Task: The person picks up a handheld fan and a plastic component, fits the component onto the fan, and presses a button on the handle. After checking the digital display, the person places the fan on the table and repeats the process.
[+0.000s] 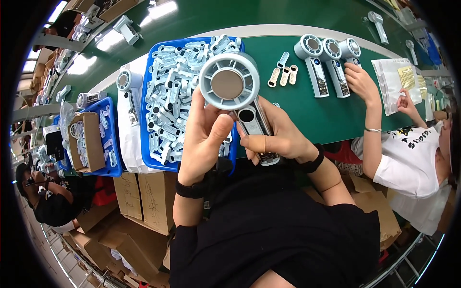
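Observation:
Between my two hands is a light-blue handheld fan (pixel 249 120), its round head up and its handle slanting down to the right. My left hand (pixel 206 129) is closed around the neck and the left side of the head. My right hand (pixel 278 132) grips the handle, with the thumb lying across its front below a round black spot. The lower handle front is uncovered and shows inner parts. Just left of the fan stands a blue bin (pixel 145 110) heaped with small light-blue plastic handle covers (pixel 168 91), partly hidden by my left hand.
Several loose covers (pixel 284 74) lie on the green table (pixel 269 48). Three more fans (pixel 317 72) stand in a row at the right, where a co-worker's hand (pixel 362 81) touches one. Farther left are a fan on white paper (pixel 128 91) and another blue bin (pixel 113 139). Cardboard boxes (pixel 144 197) sit below.

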`<state>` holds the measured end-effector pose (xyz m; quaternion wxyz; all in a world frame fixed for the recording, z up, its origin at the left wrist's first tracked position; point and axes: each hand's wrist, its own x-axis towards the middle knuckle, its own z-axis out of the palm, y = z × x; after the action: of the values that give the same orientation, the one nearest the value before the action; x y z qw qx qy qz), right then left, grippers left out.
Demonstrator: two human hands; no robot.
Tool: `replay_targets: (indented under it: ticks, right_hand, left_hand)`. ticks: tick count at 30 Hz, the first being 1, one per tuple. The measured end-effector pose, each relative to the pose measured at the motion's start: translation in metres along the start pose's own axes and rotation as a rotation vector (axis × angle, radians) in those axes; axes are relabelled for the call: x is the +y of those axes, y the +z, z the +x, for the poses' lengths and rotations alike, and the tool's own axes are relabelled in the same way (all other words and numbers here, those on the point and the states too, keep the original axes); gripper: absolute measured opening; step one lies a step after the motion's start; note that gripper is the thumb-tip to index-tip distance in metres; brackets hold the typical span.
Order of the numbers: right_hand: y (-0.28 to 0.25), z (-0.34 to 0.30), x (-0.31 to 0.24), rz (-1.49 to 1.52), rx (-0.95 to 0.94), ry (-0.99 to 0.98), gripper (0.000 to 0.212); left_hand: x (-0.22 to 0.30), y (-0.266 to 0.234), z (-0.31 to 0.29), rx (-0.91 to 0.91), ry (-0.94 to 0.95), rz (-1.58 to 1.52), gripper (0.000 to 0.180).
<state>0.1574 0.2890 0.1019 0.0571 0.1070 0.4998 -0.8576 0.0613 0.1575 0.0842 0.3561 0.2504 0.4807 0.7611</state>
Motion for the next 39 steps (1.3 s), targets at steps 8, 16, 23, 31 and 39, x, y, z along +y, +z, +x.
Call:
replay_targets:
  ticks: [8,16,23,31,39]
  right_hand:
    - [-0.009,0.001,0.012,0.114,-0.098,-0.018,0.056]
    - [-0.056,-0.019,0.006,-0.188,0.087,-0.079,0.043]
    - [-0.162,-0.066,-0.051,-0.375,0.839,-0.342,0.035]
    - [-0.288,-0.07,-0.018,-0.685,0.889,-0.003,0.036]
    - [-0.286,-0.053,-0.042,-1.921,1.097,0.099,0.054]
  left_hand:
    - [0.007,0.006,-0.004,-0.019,-0.068,0.135,0.06]
    - [-0.007,-0.012,-0.005,0.084,0.012,0.711,0.045]
    - [-0.007,-0.038,-0.02,0.006,-0.128,1.366,0.03]
    - [-0.033,-0.026,-0.002,0.05,0.113,1.43,0.023]
    - [-0.015,-0.038,0.002,0.034,0.095,1.026,0.015]
